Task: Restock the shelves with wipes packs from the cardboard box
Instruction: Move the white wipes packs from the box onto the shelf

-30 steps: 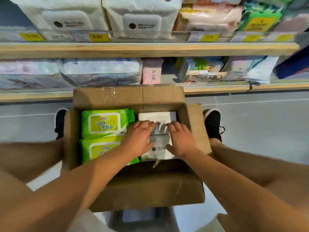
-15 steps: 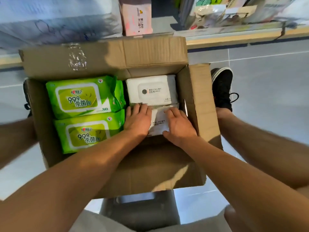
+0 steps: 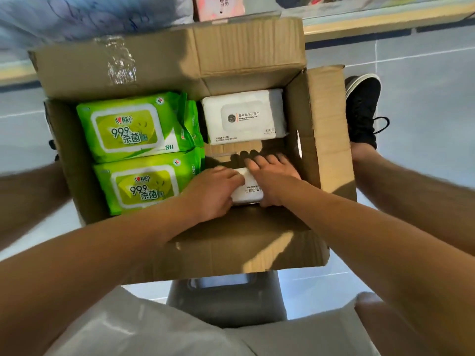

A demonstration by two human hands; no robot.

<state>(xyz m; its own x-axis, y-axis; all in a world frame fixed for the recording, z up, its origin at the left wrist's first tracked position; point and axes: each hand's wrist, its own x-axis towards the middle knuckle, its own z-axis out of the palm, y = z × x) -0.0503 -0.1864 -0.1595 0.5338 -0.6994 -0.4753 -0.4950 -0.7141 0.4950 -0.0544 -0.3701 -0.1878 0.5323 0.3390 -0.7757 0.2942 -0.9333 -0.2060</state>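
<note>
Task judged early: cardboard box (image 3: 252,242) mostly full. From left: two green packs (image 3: 133,127) flat, tight against the left wall, untouched. Then left hand (image 3: 213,191) and right hand (image 3: 275,181) gripping one white pack (image 3: 248,192) near the front wall. Behind it, bare box bottom, then another white pack (image 3: 244,116). Right flap standing close; open room upward. Shelf edge (image 3: 385,24) beyond.

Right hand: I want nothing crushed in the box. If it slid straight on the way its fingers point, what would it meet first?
Probably the far white wipes pack. The right hand grips the near white pack with fingers pointing away from the person; only bare box floor shows between. Depth is unclear.
</note>
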